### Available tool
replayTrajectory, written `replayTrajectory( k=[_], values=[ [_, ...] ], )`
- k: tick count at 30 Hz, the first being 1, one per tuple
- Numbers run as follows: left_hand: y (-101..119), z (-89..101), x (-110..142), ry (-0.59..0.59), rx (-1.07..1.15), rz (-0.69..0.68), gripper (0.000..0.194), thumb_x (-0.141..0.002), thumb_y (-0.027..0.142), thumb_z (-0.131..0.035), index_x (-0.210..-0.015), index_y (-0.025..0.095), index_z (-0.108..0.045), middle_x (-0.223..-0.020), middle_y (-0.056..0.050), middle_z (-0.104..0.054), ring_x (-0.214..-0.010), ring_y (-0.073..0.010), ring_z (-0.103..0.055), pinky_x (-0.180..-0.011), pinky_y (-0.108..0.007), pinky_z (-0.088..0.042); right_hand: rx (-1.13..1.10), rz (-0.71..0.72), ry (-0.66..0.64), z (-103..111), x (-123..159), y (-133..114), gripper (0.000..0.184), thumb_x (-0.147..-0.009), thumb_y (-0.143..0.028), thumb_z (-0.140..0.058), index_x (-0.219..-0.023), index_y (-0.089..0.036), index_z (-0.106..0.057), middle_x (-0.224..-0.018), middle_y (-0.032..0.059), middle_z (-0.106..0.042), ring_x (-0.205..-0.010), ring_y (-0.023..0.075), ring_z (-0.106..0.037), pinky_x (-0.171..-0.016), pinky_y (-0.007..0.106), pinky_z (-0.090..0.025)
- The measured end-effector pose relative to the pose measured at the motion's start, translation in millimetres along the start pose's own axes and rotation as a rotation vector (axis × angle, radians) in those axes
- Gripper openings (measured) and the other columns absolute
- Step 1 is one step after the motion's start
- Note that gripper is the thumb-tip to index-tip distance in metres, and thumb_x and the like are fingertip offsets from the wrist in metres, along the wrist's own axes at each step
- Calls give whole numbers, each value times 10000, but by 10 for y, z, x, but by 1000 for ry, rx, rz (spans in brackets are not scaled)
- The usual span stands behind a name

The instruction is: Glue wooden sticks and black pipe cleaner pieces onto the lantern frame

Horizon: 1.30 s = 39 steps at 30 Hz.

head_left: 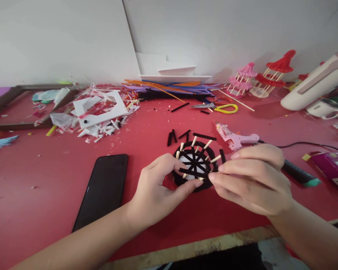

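Observation:
A small round craft piece (195, 162), a black ring with black spokes and short wooden sticks poking out of its rim, is held just above the red table (59, 176). My left hand (157, 191) pinches its near-left edge between thumb and fingers. My right hand (253, 178) grips its right side, fingertips pressed together at the rim. Several short black stick pieces (183, 135) lie on the table just behind the piece.
A black phone (104, 189) lies flat to the left. A pink glue gun (236, 138) with its cord sits behind my right hand. Yellow-handled scissors (219, 107), coloured sticks (169, 88), white foam scraps (98, 112) and two small pagoda models (259, 78) lie farther back.

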<state>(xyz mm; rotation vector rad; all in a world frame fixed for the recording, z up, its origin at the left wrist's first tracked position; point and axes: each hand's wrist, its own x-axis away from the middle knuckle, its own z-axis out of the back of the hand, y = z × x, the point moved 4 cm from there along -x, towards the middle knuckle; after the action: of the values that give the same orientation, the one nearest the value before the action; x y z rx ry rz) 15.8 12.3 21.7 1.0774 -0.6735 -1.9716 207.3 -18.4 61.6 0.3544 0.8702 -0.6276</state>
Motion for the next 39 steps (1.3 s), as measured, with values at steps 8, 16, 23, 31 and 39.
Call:
replayTrajectory(
  k=[8, 16, 23, 31, 39],
  values=[
    [-1, 4, -11, -10, -2, 4, 264, -800, 336, -805, -795, 137, -632, -716, -17, -633, -625, -122, -585, -579, -237, -485, 27, 18, -7, 22, 33, -14, 176, -779, -146, -783, -917, -252, -756, -796, -35, -704, -840, 182, -549, -753, 360, -467],
    [14, 18, -15, -5, -10, -13, 265, -816, 353, -788, -802, 144, -625, -721, -14, -636, -623, -120, -590, -580, -235, -493, 19, 17, -9, -8, 38, 0, 246, -763, -134, -767, -966, -272, -748, -842, -15, -691, -886, 197, -556, -770, 358, -493],
    [3, 18, -8, -7, -16, -4, 275, -808, 354, -796, -796, 139, -625, -715, -15, -632, -616, -116, -581, -574, -232, -481, -2, 20, 23, -3, 69, 6, 287, -738, -166, -725, -1007, -265, -726, -915, 10, -665, -891, 217, -569, -758, 388, -512],
    [-4, 12, -8, 8, -19, 4, 243, -791, 309, -807, -782, 169, -609, -685, 20, -605, -587, -103, -568, -546, -219, -465, 285, -476, -237, 52, 331, 968, 388, -778, -130, -559, -1149, -219, -632, -1114, 113, -666, -1106, 334, -615, -951, 525, -497],
    [-1, 21, -8, 5, -31, 4, 240, -788, 327, -805, -781, 177, -618, -685, 17, -610, -593, -112, -572, -546, -227, -467, 248, -678, -820, -136, 902, 1491, 512, -791, -167, -514, -1297, -153, -588, -1295, 147, -657, -1181, 330, -630, -976, 492, -517]
  ],
)
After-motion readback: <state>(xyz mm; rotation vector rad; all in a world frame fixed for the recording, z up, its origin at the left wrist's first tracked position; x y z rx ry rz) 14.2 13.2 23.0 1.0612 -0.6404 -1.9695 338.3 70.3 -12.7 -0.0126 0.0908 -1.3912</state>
